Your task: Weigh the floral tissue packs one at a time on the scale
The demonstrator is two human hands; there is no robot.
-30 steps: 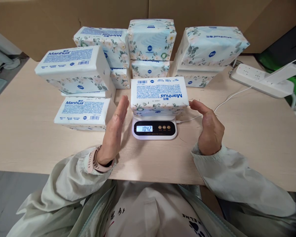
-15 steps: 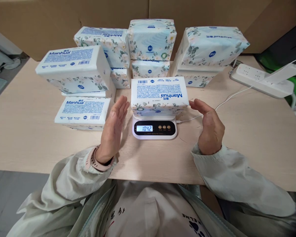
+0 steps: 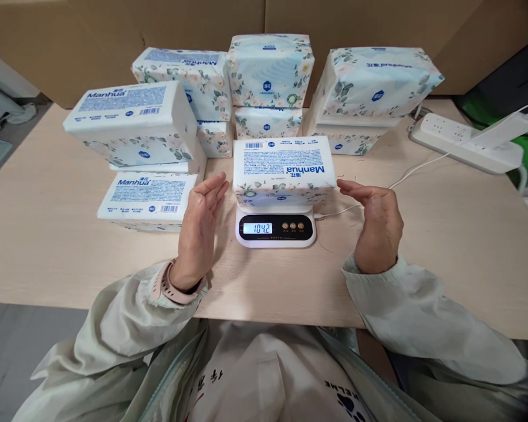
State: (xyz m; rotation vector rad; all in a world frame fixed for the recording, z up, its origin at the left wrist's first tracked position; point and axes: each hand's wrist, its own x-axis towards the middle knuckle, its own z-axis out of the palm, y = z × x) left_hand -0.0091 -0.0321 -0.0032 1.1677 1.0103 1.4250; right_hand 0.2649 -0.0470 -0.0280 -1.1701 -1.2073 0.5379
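Left hand (image 3: 198, 234): fingers straight, gripping nothing, palm facing the Manhua tissue pack (image 3: 286, 167); fingertips just beside its left end.
Right hand (image 3: 378, 225): fingers extended, gripping nothing; tips right at the pack's other end, touching or barely apart, can't tell.
Pack seat: flat on the digital scale (image 3: 276, 244), barcode face up. Looks biased right of the scale body; centring it would be safer.
LCD (image 3: 257, 228): lit, looks like 104.2; unit too small to read.
Clean reading: I'd back both palms off the ends, right first, since a side touch could skew the number. Read once digits hold.
Pickup: press both ends evenly; soft wrap probably dents.
Gold buttons (image 3: 293, 226): fingers clear of them. Avoid brushing; stray press may change the reading.
White cable (image 3: 323, 216): leaves the scale's right side, heads toward the power strip (image 3: 470, 140). Don't drag it.
Rear clearance: back-middle stack (image 3: 270, 70) behind the pack, gap hidden; check nothing leans.
Left side: single front pack (image 3: 143, 196) on the counter (image 3: 281, 287), close to the left hand; mind that elbow room.
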